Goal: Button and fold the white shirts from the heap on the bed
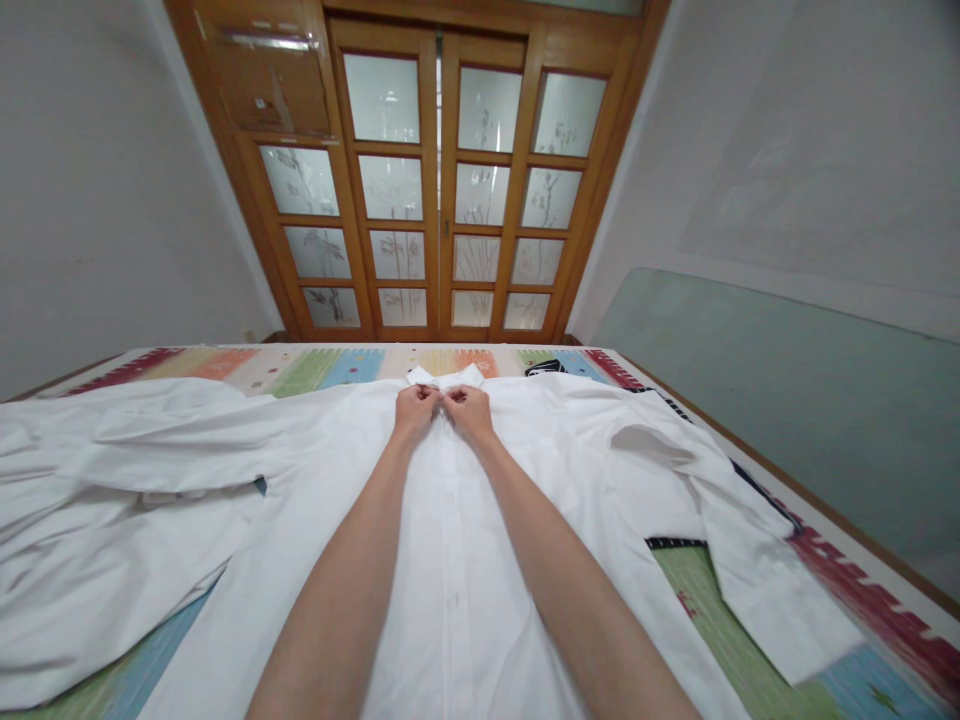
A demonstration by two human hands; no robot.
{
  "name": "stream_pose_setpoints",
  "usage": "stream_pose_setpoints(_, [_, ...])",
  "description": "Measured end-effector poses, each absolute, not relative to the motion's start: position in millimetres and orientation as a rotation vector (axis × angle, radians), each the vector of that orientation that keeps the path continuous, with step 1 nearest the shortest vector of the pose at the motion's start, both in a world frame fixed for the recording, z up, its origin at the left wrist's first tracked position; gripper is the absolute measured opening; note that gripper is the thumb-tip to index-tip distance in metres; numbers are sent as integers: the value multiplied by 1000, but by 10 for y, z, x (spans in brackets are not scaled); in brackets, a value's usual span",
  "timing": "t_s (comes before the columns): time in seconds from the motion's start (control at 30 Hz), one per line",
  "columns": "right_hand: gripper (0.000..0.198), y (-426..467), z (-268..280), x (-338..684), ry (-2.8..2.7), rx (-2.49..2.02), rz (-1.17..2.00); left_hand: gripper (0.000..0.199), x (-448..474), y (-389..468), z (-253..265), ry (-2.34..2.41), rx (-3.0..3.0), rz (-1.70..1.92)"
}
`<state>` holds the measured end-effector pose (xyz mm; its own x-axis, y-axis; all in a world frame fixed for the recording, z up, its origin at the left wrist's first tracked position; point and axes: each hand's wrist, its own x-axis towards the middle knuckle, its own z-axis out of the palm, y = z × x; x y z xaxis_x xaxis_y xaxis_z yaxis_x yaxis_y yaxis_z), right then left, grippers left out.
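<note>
A white long-sleeved shirt (360,450) lies spread with its front up and its collar (466,377) at the far end. Just below the collar, my left hand (417,408) pinches the shirt's front at the button placket. Right beside it, my right hand (468,410) pinches the same spot from the other side, fingertips nearly touching. Whether a button is between the fingers is too small to make out. The right sleeve in view (772,590) bends down toward the near right.
Under the shirt is a colourful striped cloth (330,370). More crumpled white fabric (90,550) lies at the left. Something black and white (546,368) shows beyond the shirt's shoulder. A pale green board (810,370) stands along the right; wooden glass-paned doors (439,200) are at the back.
</note>
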<state>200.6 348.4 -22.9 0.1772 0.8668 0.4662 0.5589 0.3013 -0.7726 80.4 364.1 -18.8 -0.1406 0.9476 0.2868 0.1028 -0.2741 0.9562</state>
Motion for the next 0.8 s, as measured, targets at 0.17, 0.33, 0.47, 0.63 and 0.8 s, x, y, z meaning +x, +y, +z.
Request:
stream_pose_setpoints(0.17, [11, 3485, -220, 2023, -1496, -1420, 390, 3, 815, 3586, -121, 1257, 1506, 1510])
stream_pose_setpoints(0.33, [13, 3530, -221, 2063, -1470, -1401, 432, 3, 833, 3558, -113, 1314, 1659, 1475])
stream_pose_setpoints(0.47, [14, 3548, -231, 2059, -1473, -1416, 408, 6, 837, 3575, -136, 1358, 1747, 1457])
stream_pose_setpoints(0.63, [13, 3541, -246, 2037, -1519, -1425, 359, 4, 827, 3604, -146, 1353, 1863, 1490])
stream_pose_setpoints(0.8, [14, 3533, -240, 2026, -1569, -1431, 289, 5, 826, 3616, -145, 1371, 1850, 1500])
